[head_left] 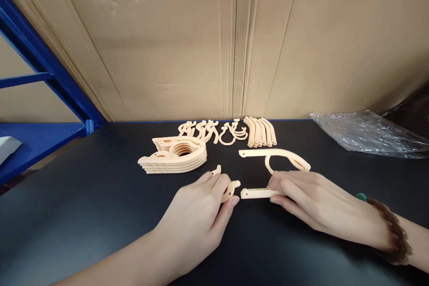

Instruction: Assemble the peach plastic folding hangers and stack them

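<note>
Centrally, at the near side of the black surface (100, 214), the left hand (197, 214) and the right hand (304, 199) face each other, a narrow gap between the parts they hold. The left fingers (219, 184) and thumb (232, 204) are closed on a small cream hooked piece (229, 192); its pierced end projects toward the right hand. A second cream tip (217, 169) shows just beyond the left fingers; whether it belongs to the same piece is hidden. The right fingers (284, 187) are closed on a straight cream bar (256, 194), its pierced end pointing left. A brown band (390, 232) encircles the right wrist, with a small green part (361, 197) beside it.

Immediately beyond the right hand is a long cream arm (268, 153), pierced at its left end and curving down at its right. A thin curved section (268, 163) runs below it; any joint with the bar is covered by the hand.

Beyond the left hand, a stack of flat cream frames (181, 164) lies on the surface. Farther back are a group of loose cream hooks (201, 130), a smaller hook group (228, 141) to its right, and a row of curved cream arms (261, 133) side by side. Clear plastic film (365, 134) lies at the far right. A blue metal frame (43, 44) stands at the left, and brown cardboard (167, 53) forms the backdrop.
</note>
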`<control>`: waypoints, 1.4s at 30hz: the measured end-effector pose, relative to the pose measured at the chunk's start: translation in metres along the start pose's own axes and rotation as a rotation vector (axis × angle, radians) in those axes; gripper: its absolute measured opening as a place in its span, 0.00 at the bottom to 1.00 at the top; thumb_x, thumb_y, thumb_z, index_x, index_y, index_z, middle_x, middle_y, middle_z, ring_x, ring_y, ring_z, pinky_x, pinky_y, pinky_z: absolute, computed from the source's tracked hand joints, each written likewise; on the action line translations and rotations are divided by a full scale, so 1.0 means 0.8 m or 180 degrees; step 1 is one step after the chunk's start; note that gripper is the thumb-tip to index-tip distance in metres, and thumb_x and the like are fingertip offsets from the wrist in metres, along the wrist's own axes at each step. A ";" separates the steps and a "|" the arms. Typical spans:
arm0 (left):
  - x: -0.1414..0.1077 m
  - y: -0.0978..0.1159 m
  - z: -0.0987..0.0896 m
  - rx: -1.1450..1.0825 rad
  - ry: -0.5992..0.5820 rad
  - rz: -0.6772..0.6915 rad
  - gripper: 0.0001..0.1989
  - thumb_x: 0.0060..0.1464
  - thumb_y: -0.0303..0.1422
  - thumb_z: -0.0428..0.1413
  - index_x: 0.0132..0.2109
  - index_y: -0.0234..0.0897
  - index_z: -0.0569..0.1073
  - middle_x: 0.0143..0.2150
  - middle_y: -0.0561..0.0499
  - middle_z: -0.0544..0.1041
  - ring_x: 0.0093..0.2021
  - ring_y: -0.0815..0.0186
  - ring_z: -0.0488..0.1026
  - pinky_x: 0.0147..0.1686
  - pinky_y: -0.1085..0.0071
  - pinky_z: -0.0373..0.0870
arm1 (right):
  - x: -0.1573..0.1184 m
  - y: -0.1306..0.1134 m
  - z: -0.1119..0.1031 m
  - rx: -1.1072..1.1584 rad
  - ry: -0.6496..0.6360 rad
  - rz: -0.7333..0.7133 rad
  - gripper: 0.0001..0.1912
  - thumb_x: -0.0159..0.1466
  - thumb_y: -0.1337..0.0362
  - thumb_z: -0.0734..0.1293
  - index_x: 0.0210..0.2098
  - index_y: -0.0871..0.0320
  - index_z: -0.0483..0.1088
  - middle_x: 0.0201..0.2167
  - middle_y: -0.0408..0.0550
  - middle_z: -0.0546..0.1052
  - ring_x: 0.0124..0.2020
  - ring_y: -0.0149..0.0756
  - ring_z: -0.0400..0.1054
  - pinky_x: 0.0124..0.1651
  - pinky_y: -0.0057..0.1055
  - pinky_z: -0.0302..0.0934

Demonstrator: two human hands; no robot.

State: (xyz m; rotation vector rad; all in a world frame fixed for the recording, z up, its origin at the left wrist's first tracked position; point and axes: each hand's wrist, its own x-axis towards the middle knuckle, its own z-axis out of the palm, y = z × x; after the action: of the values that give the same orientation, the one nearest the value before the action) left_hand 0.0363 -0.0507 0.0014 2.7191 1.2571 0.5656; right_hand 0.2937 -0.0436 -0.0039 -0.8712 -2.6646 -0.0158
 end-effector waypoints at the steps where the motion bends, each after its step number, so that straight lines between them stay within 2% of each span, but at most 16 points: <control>1: 0.001 0.000 -0.001 -0.0098 -0.0001 -0.0055 0.10 0.65 0.30 0.43 0.33 0.40 0.61 0.28 0.55 0.66 0.26 0.65 0.66 0.23 0.73 0.58 | 0.000 0.000 0.000 0.0027 0.0001 0.0010 0.11 0.74 0.65 0.54 0.38 0.58 0.64 0.32 0.46 0.73 0.29 0.33 0.67 0.31 0.30 0.60; 4: 0.002 0.001 -0.005 -0.0324 -0.0094 -0.0082 0.11 0.65 0.30 0.41 0.32 0.41 0.59 0.25 0.57 0.65 0.21 0.67 0.63 0.22 0.73 0.54 | -0.001 -0.001 0.000 0.0136 0.0081 0.0031 0.10 0.74 0.65 0.55 0.39 0.58 0.64 0.33 0.46 0.74 0.30 0.33 0.68 0.33 0.31 0.61; 8: -0.001 0.004 -0.003 -0.0489 -0.0272 0.0051 0.11 0.67 0.32 0.41 0.33 0.41 0.57 0.22 0.60 0.63 0.18 0.68 0.60 0.20 0.73 0.51 | 0.001 -0.005 -0.002 0.0334 0.0126 0.0085 0.11 0.74 0.63 0.57 0.35 0.57 0.63 0.31 0.45 0.74 0.29 0.32 0.68 0.32 0.29 0.61; 12: -0.004 0.002 0.006 -0.0366 -0.0114 0.0242 0.11 0.70 0.38 0.43 0.37 0.41 0.59 0.25 0.59 0.68 0.19 0.68 0.65 0.21 0.74 0.53 | 0.000 -0.008 -0.004 0.0456 0.0100 0.0164 0.12 0.74 0.61 0.57 0.34 0.56 0.63 0.31 0.45 0.74 0.28 0.32 0.69 0.31 0.29 0.61; 15: -0.003 -0.002 0.013 -0.0210 -0.0043 0.0321 0.09 0.71 0.38 0.42 0.40 0.41 0.59 0.26 0.60 0.71 0.19 0.69 0.68 0.20 0.75 0.55 | 0.000 -0.008 -0.004 0.0422 0.0121 0.0189 0.13 0.74 0.61 0.57 0.33 0.56 0.63 0.31 0.46 0.74 0.28 0.32 0.69 0.31 0.29 0.61; 17: -0.001 -0.003 0.014 0.0044 -0.0022 0.0396 0.09 0.71 0.36 0.43 0.38 0.42 0.58 0.25 0.60 0.70 0.18 0.69 0.68 0.18 0.75 0.53 | -0.001 -0.008 -0.003 0.0388 0.0146 0.0194 0.13 0.74 0.61 0.57 0.33 0.56 0.63 0.31 0.46 0.75 0.29 0.32 0.69 0.31 0.29 0.61; 21: 0.004 0.000 0.007 0.0400 -0.0335 0.0557 0.12 0.70 0.33 0.46 0.35 0.42 0.55 0.23 0.61 0.68 0.17 0.69 0.68 0.17 0.75 0.52 | -0.002 -0.008 0.000 0.0353 0.0244 0.0141 0.13 0.74 0.61 0.57 0.34 0.56 0.64 0.31 0.46 0.75 0.29 0.32 0.70 0.31 0.29 0.61; 26: 0.006 0.002 -0.004 0.0425 -0.0633 0.0544 0.13 0.66 0.37 0.53 0.36 0.42 0.55 0.25 0.60 0.72 0.19 0.67 0.70 0.17 0.74 0.54 | -0.003 -0.012 0.002 0.0380 0.0312 0.0180 0.11 0.74 0.60 0.58 0.35 0.56 0.61 0.32 0.45 0.75 0.29 0.32 0.70 0.32 0.29 0.60; 29: 0.009 0.003 -0.008 0.0500 -0.0753 0.0558 0.13 0.66 0.35 0.54 0.36 0.42 0.56 0.23 0.61 0.71 0.17 0.67 0.68 0.16 0.74 0.51 | -0.002 -0.015 0.002 0.0459 0.0351 0.0186 0.09 0.74 0.61 0.58 0.36 0.55 0.59 0.33 0.44 0.75 0.30 0.31 0.71 0.32 0.29 0.60; 36: 0.007 -0.002 0.001 0.0920 -0.0460 0.0687 0.13 0.71 0.36 0.43 0.34 0.41 0.57 0.21 0.60 0.66 0.15 0.67 0.65 0.15 0.71 0.46 | 0.000 -0.019 0.001 0.0668 0.0231 0.0407 0.07 0.73 0.61 0.59 0.38 0.54 0.59 0.31 0.41 0.74 0.28 0.31 0.68 0.31 0.28 0.58; 39: 0.003 -0.005 0.005 0.1057 -0.0290 0.0793 0.16 0.72 0.36 0.38 0.33 0.40 0.59 0.20 0.58 0.66 0.14 0.67 0.64 0.15 0.70 0.47 | 0.001 -0.020 -0.001 0.0752 0.0168 0.0468 0.07 0.73 0.61 0.60 0.37 0.54 0.59 0.29 0.39 0.72 0.26 0.30 0.65 0.30 0.27 0.57; 42: 0.003 -0.004 0.002 0.1279 -0.0275 0.0940 0.21 0.73 0.35 0.33 0.32 0.39 0.61 0.21 0.54 0.68 0.16 0.66 0.67 0.15 0.70 0.49 | 0.001 -0.021 -0.001 0.0837 0.0062 0.0551 0.07 0.72 0.62 0.61 0.37 0.53 0.59 0.28 0.38 0.71 0.26 0.30 0.64 0.30 0.27 0.56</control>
State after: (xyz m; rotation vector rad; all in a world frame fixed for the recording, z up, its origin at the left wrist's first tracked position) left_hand 0.0358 -0.0470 -0.0003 3.2527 1.0503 0.2291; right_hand 0.2836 -0.0567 -0.0009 -1.0012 -2.4889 0.3570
